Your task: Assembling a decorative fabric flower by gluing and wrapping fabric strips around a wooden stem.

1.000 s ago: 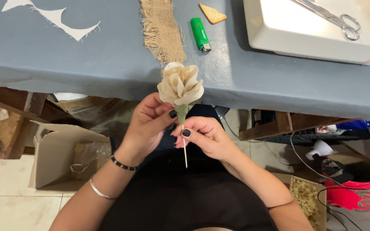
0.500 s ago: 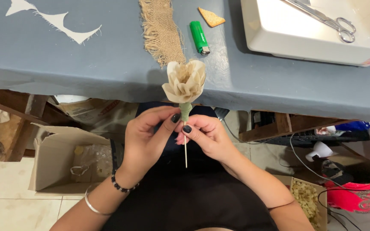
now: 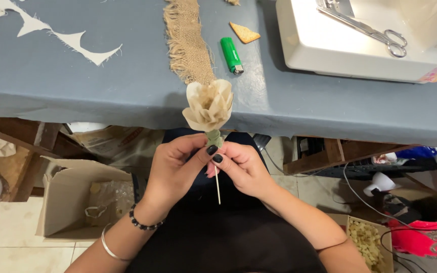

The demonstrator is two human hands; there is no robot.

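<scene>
Below the bench (image 3: 127, 86) edge, left hand (image 3: 175, 169) and right hand (image 3: 244, 169) pinch the fabric flower (image 3: 208, 105) on its stick, fingers closed.

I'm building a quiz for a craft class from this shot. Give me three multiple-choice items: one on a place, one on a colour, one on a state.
1. Where does the lighter lie?
A. on the grey table, right of the burlap strip
B. in the cardboard box
C. on the sewing machine

2. What colour is the fabric flower?
A. red
B. cream
C. blue

3. How is the flower's stick held?
A. lying on the table
B. by one hand only
C. upright, pinched by the left hand and right hand

Answers: 1 A, it lies on the tabletop beside the burlap. 2 B, the petals are pale cream. 3 C, fingers of both hands meet below the bloom.
</scene>
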